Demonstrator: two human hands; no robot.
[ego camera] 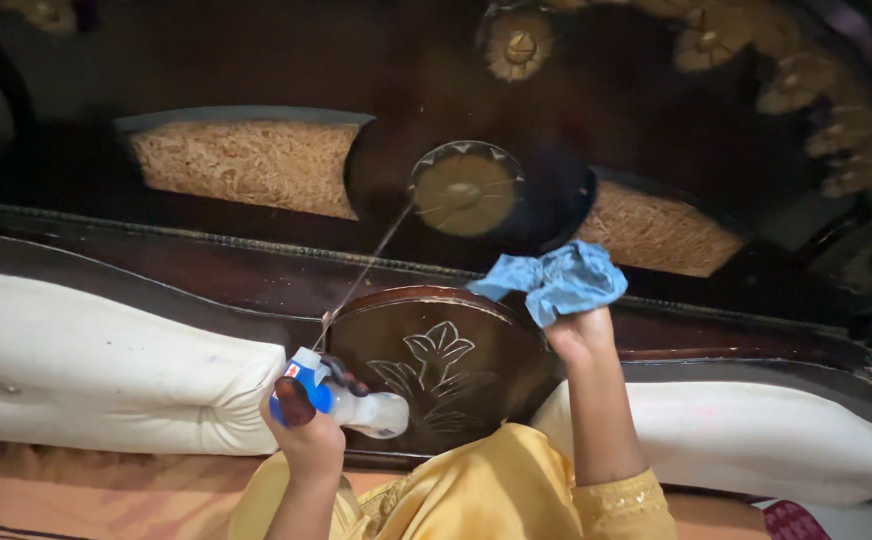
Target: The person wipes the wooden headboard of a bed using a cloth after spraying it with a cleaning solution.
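Low in the frame, left of centre, the left hand point(306, 425) is wrapped tightly around a small spray bottle point(341, 400) with a blue and white head and a pale body lying sideways. A thin jet of liquid point(364, 275) runs from the nozzle diagonally up to a round gold medallion point(464, 192) in the centre of the frame.

To the right of centre, the right hand point(578, 330) is raised on a bare forearm, its fingers closed on a crumpled blue cloth point(556, 280). The cloth sits just below and to the right of the medallion, against the dark carved wooden headboard point(256, 60).

Below the cloth is a rounded wooden panel with a carved flower point(434, 360). White padded cushions point(86, 360) lie to either side of it, at the left and lower right of the frame. Two textured golden inlay panels point(246, 165) flank the medallion. A yellow sleeve point(496, 490) fills the bottom centre.
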